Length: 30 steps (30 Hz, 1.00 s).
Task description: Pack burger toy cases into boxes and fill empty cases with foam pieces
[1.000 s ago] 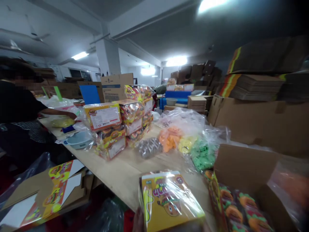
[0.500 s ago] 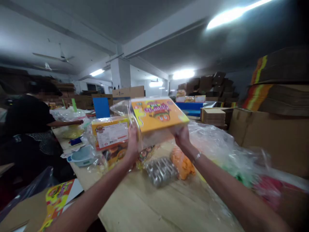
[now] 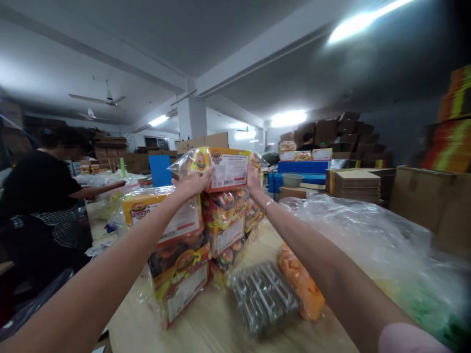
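An orange and yellow box in clear plastic wrap, with a white label facing me, is between my hands at the top of a stack. My left hand is closed on its left side and the loose wrap there. On its right end lies my right hand, fingers curled round the edge. Beneath are similar wrapped boxes; whether the held box rests on them I cannot tell. Beside them, to the left, stand more wrapped boxes, partly behind my left forearm.
On the table lie a clear-wrapped pack of grey pieces and an orange bag. Clear plastic bags cover the right side. Flat cardboard is stacked behind. A co-worker stands at the left.
The box has moved away from me onto or just over the stack. It has turned so its white label faces me instead of the printed top. My view has shifted left.
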{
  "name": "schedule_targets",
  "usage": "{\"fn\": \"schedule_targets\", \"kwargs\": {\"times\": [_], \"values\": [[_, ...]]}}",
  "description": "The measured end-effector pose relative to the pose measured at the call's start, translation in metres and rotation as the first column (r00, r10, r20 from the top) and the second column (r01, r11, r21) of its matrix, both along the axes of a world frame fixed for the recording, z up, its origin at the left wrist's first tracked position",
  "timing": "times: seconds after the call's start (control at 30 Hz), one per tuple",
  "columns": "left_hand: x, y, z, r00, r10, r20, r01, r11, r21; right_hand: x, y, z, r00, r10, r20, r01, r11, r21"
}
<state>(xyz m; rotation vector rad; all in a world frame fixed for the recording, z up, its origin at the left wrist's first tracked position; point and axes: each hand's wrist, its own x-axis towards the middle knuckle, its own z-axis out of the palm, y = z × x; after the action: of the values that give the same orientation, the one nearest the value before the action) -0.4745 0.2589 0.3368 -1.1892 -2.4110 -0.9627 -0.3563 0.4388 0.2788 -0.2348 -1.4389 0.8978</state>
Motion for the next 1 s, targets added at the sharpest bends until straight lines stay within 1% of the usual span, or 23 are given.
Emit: {"fn": "schedule_targets", "kwargs": {"times": [0.03, 0.07, 0.1, 0.13, 0.17, 0.2, 0.23, 0.3, 0.37, 0.47, 0.57, 0.63, 0.7, 0.77, 0.83, 0.9, 0.93, 0.97, 1.0], "values": [[-0.002, -0.008, -0.004, 0.995, 0.008, -0.095, -0.016, 0.996, -0.084, -0.001, -0.007, -0.015, 0.998, -0.057, 0.031, 0.056, 0.998, 0.030], [-0.004, -0.015, -0.008, 0.980, 0.018, -0.198, -0.053, 0.984, -0.171, -0.002, -0.016, -0.028, 0.990, -0.122, 0.077, 0.115, 0.989, 0.094], [-0.005, -0.021, -0.012, 0.957, 0.019, -0.289, -0.092, 0.966, -0.241, -0.005, -0.024, -0.038, 0.970, -0.200, 0.135, 0.173, 0.967, 0.189], [-0.006, -0.026, -0.016, 0.933, 0.015, -0.359, -0.124, 0.951, -0.283, -0.008, -0.033, -0.045, 0.939, -0.284, 0.194, 0.221, 0.930, 0.294], [-0.007, -0.030, -0.020, 0.909, 0.003, -0.417, -0.147, 0.938, -0.313, -0.013, -0.039, -0.049, 0.899, -0.365, 0.241, 0.259, 0.888, 0.380], [-0.007, -0.032, -0.023, 0.884, -0.019, -0.466, -0.157, 0.929, -0.334, -0.019, -0.044, -0.050, 0.862, -0.427, 0.273, 0.287, 0.855, 0.431], [-0.008, -0.033, -0.027, 0.860, -0.041, -0.509, -0.160, 0.925, -0.345, -0.024, -0.046, -0.048, 0.839, -0.460, 0.290, 0.309, 0.842, 0.441], [-0.009, -0.032, -0.031, 0.818, -0.059, -0.573, -0.171, 0.925, -0.339, -0.034, -0.042, -0.043, 0.816, -0.487, 0.310, 0.339, 0.839, 0.425], [-0.010, -0.030, -0.033, 0.796, -0.059, -0.602, -0.184, 0.925, -0.334, -0.041, -0.033, -0.038, 0.806, -0.491, 0.330, 0.335, 0.838, 0.431], [-0.010, -0.030, -0.033, 0.784, -0.063, -0.618, -0.197, 0.918, -0.343, -0.045, -0.018, -0.035, 0.785, -0.503, 0.361, 0.317, 0.828, 0.463], [-0.008, -0.031, -0.033, 0.783, -0.073, -0.618, -0.202, 0.910, -0.363, -0.047, -0.011, -0.030, 0.776, -0.466, 0.424, 0.259, 0.850, 0.459], [-0.008, -0.031, -0.033, 0.782, -0.075, -0.619, -0.203, 0.908, -0.366, -0.047, -0.011, -0.024, 0.759, -0.425, 0.494, 0.204, 0.875, 0.439], [-0.010, -0.030, -0.034, 0.775, -0.086, -0.626, -0.193, 0.911, -0.364, -0.043, -0.018, -0.022, 0.712, -0.416, 0.565, 0.178, 0.886, 0.429], [-0.013, -0.029, -0.034, 0.772, -0.099, -0.628, -0.183, 0.912, -0.368, -0.032, -0.032, -0.027, 0.659, -0.446, 0.606, 0.182, 0.876, 0.447], [-0.015, -0.030, -0.033, 0.776, -0.096, -0.623, -0.179, 0.914, -0.364, -0.010, -0.053, -0.044, 0.633, -0.488, 0.602, 0.173, 0.846, 0.504], [-0.011, -0.032, -0.035, 0.761, -0.091, -0.643, -0.134, 0.947, -0.293, 0.022, -0.082, -0.074, 0.627, -0.516, 0.584, 0.115, 0.802, 0.586], [-0.007, -0.033, -0.039, 0.752, -0.101, -0.651, -0.064, 0.972, -0.225, 0.043, -0.099, -0.093, 0.618, -0.518, 0.592, 0.062, 0.782, 0.620], [-0.001, -0.035, -0.047, 0.770, -0.139, -0.622, 0.057, 0.987, -0.150, 0.067, -0.117, -0.114, 0.593, -0.512, 0.622, -0.006, 0.769, 0.639], [0.007, -0.037, -0.059, 0.796, -0.202, -0.570, 0.190, 0.978, -0.082, 0.093, -0.135, -0.136, 0.551, -0.495, 0.672, -0.082, 0.769, 0.634]]}}
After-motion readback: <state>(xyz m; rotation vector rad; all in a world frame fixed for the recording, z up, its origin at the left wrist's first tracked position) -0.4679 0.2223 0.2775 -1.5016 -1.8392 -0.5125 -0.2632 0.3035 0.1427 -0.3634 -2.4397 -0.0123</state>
